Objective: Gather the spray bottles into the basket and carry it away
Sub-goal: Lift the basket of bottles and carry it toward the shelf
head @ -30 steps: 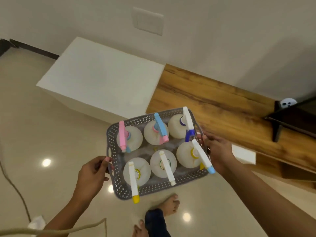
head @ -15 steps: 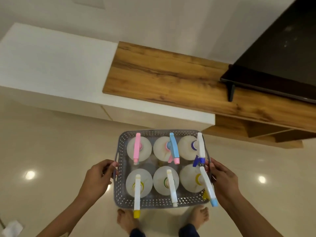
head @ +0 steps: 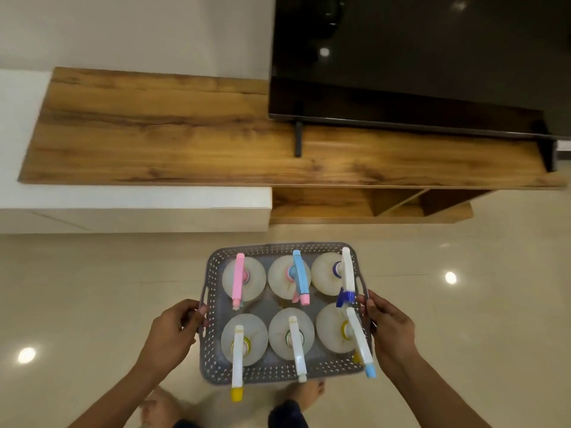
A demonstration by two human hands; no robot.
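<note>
A grey perforated basket (head: pixel 279 249) hangs in the air in front of me, above the floor. Inside it stand several white spray bottles (head: pixel 244 278) in two rows, their triggers pink, blue, white and yellow. My left hand (head: pixel 171 330) grips the basket's left handle. My right hand (head: pixel 391 327) grips the right handle. One white trigger with a blue tip (head: pixel 361 344) sticks out over the rim beside my right hand.
A long wooden shelf (head: pixel 173 134) on a white cabinet (head: pixel 133 208) runs along the wall ahead. A black TV (head: pixel 417 63) stands on its right part. Glossy beige floor (head: pixel 77 288) lies below, and my bare feet (head: pixel 304 393) show under the basket.
The view has swung right along the cabinet, bringing the TV fully into sight. The basket stays held by both hands, now squarer to the cabinet.
</note>
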